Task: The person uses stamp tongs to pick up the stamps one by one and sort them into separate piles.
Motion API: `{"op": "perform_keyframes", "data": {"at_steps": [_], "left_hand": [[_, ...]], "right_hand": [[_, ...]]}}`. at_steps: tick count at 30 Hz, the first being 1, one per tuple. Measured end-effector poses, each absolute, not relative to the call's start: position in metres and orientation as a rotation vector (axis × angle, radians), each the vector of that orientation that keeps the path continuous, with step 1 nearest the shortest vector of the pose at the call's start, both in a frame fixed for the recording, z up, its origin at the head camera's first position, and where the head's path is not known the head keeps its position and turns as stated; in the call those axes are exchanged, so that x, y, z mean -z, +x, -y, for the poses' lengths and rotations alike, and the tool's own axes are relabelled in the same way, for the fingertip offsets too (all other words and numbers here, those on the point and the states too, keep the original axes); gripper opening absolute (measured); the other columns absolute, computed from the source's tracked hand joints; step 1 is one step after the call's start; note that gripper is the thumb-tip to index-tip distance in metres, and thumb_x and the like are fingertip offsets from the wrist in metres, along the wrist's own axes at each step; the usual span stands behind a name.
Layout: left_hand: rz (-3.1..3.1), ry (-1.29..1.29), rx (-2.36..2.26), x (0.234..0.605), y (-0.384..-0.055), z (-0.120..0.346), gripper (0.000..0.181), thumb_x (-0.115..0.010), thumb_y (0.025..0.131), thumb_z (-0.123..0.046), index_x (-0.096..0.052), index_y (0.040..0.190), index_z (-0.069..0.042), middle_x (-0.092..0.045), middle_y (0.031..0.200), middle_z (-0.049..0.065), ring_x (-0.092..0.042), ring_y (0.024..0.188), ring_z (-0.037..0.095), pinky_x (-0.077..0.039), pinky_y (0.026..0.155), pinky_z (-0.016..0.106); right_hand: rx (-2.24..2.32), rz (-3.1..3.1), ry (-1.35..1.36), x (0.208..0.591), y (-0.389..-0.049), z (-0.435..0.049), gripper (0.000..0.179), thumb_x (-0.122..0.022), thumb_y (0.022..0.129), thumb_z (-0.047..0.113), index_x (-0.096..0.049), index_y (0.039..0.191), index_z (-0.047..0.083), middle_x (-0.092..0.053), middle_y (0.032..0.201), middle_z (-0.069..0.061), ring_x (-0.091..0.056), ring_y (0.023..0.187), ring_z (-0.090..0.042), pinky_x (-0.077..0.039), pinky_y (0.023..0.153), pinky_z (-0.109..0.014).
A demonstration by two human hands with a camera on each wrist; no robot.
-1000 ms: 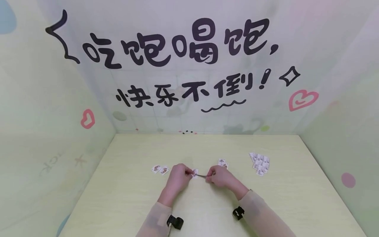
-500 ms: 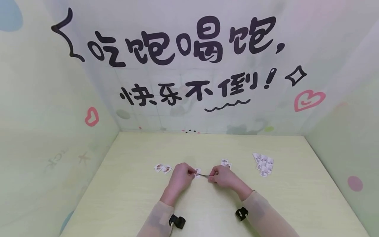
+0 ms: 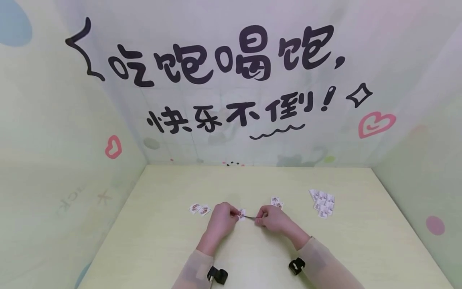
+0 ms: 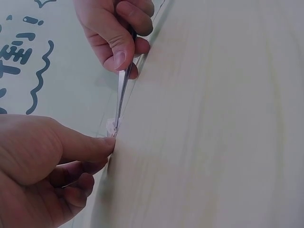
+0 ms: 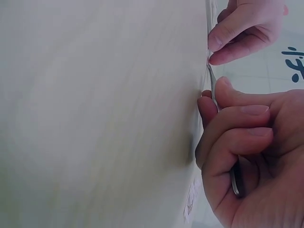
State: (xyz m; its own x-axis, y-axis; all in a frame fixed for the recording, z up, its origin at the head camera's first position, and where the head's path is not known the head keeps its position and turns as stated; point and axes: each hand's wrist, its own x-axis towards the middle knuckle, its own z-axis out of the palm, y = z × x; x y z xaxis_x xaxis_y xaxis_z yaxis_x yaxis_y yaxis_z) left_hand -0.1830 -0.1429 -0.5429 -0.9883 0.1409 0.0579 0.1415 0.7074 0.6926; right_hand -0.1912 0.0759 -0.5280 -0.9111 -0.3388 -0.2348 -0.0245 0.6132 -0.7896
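Observation:
My right hand grips slim metal tweezers, their handle end inside the curled fingers and the tips pointing left. Those tips lie over a small white printed card on the table. From the other side my left hand pinches the card's left edge between thumb and forefinger. In the left wrist view the fingertips and the tweezer tips almost meet at the card, partly covering it. The right wrist view shows the tweezers' dark rear end emerging under the palm.
Left of my left hand lie two small printed cards. Another two cards lie just behind my right hand, partly hidden by it. A cluster of several overlapping cards is farther right on the pale table. Printed cloth walls stand around it.
The head view has shifted slightly. Both hands keep nearly the same pose at the card, with the tweezers staying in the right hand.

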Motion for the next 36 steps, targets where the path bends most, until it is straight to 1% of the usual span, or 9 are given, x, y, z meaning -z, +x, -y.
{"op": "perform_keyframes", "data": {"at_steps": [5, 12, 19, 26, 29, 31, 36], "left_hand": [[2.898, -0.243, 1.179, 0.542, -0.182, 0.143, 0.012, -0.081, 0.088, 0.004, -0.083, 0.093, -0.006, -0.077, 0.093, 0.007, -0.072, 0.085, 0.023, -0.061, 0.080, 0.041], [2.908, -0.229, 1.191, 0.543, -0.179, 0.145, 0.011, -0.082, 0.087, 0.003, -0.082, 0.092, -0.006, -0.076, 0.091, 0.005, -0.069, 0.083, 0.020, -0.060, 0.079, 0.040], [2.902, -0.252, 1.209, 0.542, -0.180, 0.145, 0.007, -0.083, 0.089, -0.001, -0.082, 0.094, -0.006, -0.076, 0.090, 0.003, -0.067, 0.081, 0.017, -0.059, 0.077, 0.038], [2.880, -0.259, 1.225, 0.538, -0.182, 0.143, 0.009, -0.082, 0.089, -0.001, -0.081, 0.099, -0.002, -0.077, 0.096, 0.008, -0.070, 0.088, 0.022, -0.060, 0.083, 0.043], [2.876, -0.272, 1.223, 0.539, -0.182, 0.144, 0.011, -0.082, 0.089, -0.001, -0.081, 0.100, -0.001, -0.077, 0.098, 0.010, -0.072, 0.091, 0.025, -0.060, 0.085, 0.045], [2.873, -0.277, 1.218, 0.541, -0.182, 0.144, 0.011, -0.082, 0.089, -0.001, -0.081, 0.100, -0.001, -0.077, 0.099, 0.010, -0.072, 0.092, 0.026, -0.060, 0.086, 0.045], [2.870, -0.264, 1.222, 0.544, -0.182, 0.146, 0.011, -0.083, 0.090, -0.003, -0.081, 0.101, -0.002, -0.077, 0.100, 0.009, -0.071, 0.094, 0.025, -0.060, 0.086, 0.045]], "right_hand": [[1.252, -2.486, -0.281, 0.530, -0.187, -0.075, 0.012, -0.078, 0.097, 0.013, -0.071, 0.089, 0.010, -0.062, 0.080, -0.002, -0.052, 0.073, -0.018, -0.043, 0.066, -0.032], [1.339, -2.441, -0.265, 0.532, -0.180, -0.074, 0.012, -0.077, 0.097, 0.012, -0.070, 0.088, 0.007, -0.061, 0.082, -0.003, -0.051, 0.073, -0.018, -0.041, 0.065, -0.032], [1.339, -2.447, -0.263, 0.529, -0.183, -0.078, 0.011, -0.076, 0.098, 0.014, -0.072, 0.091, 0.007, -0.063, 0.085, -0.003, -0.053, 0.077, -0.020, -0.043, 0.069, -0.033], [1.374, -2.434, -0.208, 0.528, -0.184, -0.087, 0.012, -0.077, 0.098, 0.014, -0.071, 0.090, 0.007, -0.060, 0.083, -0.004, -0.052, 0.077, -0.020, -0.043, 0.069, -0.033], [1.388, -2.423, -0.188, 0.528, -0.182, -0.093, 0.012, -0.077, 0.097, 0.013, -0.071, 0.090, 0.007, -0.059, 0.085, -0.005, -0.052, 0.077, -0.020, -0.043, 0.068, -0.033], [1.387, -2.422, -0.187, 0.527, -0.181, -0.097, 0.011, -0.077, 0.097, 0.014, -0.071, 0.090, 0.007, -0.059, 0.087, -0.005, -0.052, 0.077, -0.020, -0.044, 0.068, -0.032], [1.402, -2.404, -0.183, 0.526, -0.182, -0.110, 0.011, -0.075, 0.099, 0.014, -0.071, 0.093, 0.006, -0.059, 0.083, -0.004, -0.051, 0.072, -0.018, -0.044, 0.064, -0.030]]}}
